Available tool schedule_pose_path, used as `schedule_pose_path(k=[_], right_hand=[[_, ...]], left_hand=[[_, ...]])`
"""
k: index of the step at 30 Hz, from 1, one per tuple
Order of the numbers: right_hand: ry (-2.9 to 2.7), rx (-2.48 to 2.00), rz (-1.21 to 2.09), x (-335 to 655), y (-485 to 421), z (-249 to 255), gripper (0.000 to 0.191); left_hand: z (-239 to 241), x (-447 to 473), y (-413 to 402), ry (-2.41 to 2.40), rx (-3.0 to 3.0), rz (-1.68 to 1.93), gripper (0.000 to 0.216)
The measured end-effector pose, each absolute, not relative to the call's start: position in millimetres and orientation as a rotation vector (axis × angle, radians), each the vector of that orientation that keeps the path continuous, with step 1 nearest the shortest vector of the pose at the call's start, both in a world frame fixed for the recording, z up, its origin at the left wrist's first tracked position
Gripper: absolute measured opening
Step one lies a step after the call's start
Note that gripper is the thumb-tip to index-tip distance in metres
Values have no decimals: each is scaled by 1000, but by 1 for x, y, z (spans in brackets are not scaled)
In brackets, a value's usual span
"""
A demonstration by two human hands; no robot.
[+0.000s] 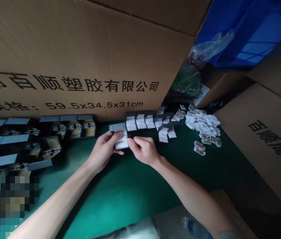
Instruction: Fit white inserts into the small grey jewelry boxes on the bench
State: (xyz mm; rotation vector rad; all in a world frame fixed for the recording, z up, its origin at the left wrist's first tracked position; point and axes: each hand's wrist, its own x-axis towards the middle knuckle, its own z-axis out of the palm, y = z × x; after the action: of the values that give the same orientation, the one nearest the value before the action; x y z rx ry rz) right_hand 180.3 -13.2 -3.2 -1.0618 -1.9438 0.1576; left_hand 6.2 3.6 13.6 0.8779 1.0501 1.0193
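Observation:
My left hand (103,148) and my right hand (143,150) meet over the green table (120,196), both closed on one small grey box (120,135) with a white insert and its lid flipped up. The left hand cups the box from below and the right pinches its right edge. Just behind, a row of similar open grey boxes (150,122) with white inserts lies against a big carton. To the right is a pile of small white inserts (202,124).
A large printed cardboard carton (80,56) walls off the back. Another carton (267,139) stands at right, with a blue crate (252,30) and plastic bags (192,73) behind. Rows of open dark boxes with fitted parts (31,139) fill the left. A water bottle (195,229) lies near me.

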Motion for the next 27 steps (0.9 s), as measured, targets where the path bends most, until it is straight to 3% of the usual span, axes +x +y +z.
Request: schedule_pose_path(k=[21,27], right_hand=[[-1896,-1015,-1,182,-11,-4,44],[-2118,-859,-198,181,-20,12,28]], left_hand=[[18,10,-3,1061,1083,886,31],[14,8,0,1067,1097,924,30]])
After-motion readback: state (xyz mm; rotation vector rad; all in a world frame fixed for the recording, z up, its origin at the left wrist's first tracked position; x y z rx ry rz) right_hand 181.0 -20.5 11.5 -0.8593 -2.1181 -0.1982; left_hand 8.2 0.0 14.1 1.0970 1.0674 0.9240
